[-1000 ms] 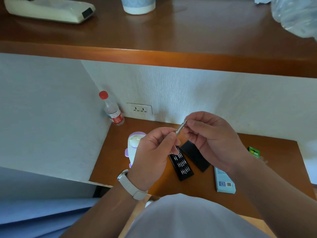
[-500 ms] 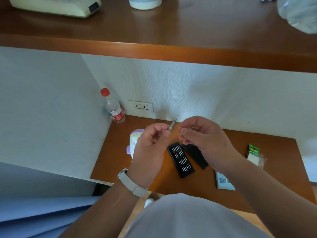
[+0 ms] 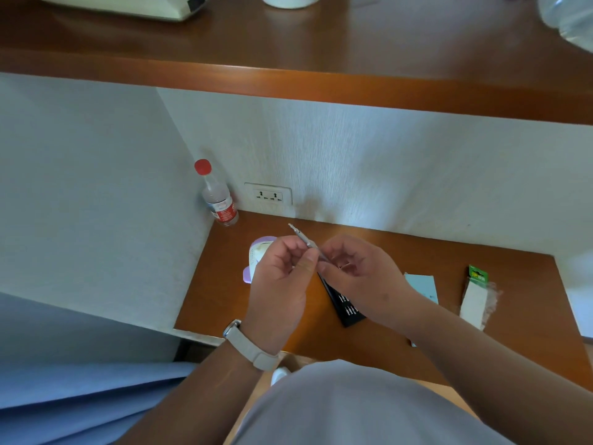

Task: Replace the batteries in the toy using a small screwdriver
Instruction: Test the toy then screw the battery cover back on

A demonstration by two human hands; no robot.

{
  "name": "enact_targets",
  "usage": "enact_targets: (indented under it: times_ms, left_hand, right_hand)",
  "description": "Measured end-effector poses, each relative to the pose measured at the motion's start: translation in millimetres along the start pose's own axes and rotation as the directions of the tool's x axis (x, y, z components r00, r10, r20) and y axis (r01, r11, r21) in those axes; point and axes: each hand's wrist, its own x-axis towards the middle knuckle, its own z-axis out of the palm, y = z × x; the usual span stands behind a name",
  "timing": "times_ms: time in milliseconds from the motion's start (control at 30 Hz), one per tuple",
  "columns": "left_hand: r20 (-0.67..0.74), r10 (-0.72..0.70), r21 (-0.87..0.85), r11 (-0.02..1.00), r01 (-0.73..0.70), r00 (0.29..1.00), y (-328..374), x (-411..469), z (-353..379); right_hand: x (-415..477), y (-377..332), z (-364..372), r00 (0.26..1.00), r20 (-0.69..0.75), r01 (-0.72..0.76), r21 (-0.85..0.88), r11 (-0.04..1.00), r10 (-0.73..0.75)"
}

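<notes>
A thin silver screwdriver (image 3: 303,238) points up and to the left above the desk. My left hand (image 3: 282,277) pinches its shaft between thumb and fingers. My right hand (image 3: 356,271) curls round its rear end. Behind my left hand lies the white and purple toy (image 3: 258,253), mostly hidden. The black bit case (image 3: 348,308) lies open on the desk under my right hand. A green-topped battery pack (image 3: 476,293) lies at the right.
A wooden desk (image 3: 224,284) sits in a white-walled alcove under a wooden shelf (image 3: 321,88). A red-capped bottle (image 3: 216,195) stands in the back left corner beside a wall socket (image 3: 268,194). A light blue box (image 3: 423,285) lies beyond my right forearm.
The screwdriver has swung from pointing up-right to pointing up-left. Both hands have dropped lower toward the desk and stay on the tool.
</notes>
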Motion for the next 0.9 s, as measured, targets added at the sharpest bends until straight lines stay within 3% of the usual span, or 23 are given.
enact_targets:
  times_ms: [333, 567, 733, 900]
  left_hand:
    - [0.05, -0.008, 0.062, 0.998, 0.005, 0.999, -24, 10, -34]
    - [-0.025, -0.025, 0.385, 0.922, 0.033, 0.999, -73, 38, -84]
    - [-0.052, -0.143, 0.469, 0.871, 0.15, 0.988, -111, 62, -106]
    - [-0.009, -0.308, 0.356, 0.888, 0.291, 0.951, -141, 84, -111]
  right_hand:
    - [6, 2, 35, 0.998, -0.062, 0.007, 0.024, 1.0, -0.006]
    - [26, 19, 66, 0.99, -0.091, -0.1, 0.049, 0.994, 0.104]
    - [44, 32, 86, 0.985, -0.077, -0.151, 0.01, 0.988, 0.151]
    - [58, 42, 97, 0.969, -0.106, -0.226, -0.014, 0.974, 0.223]
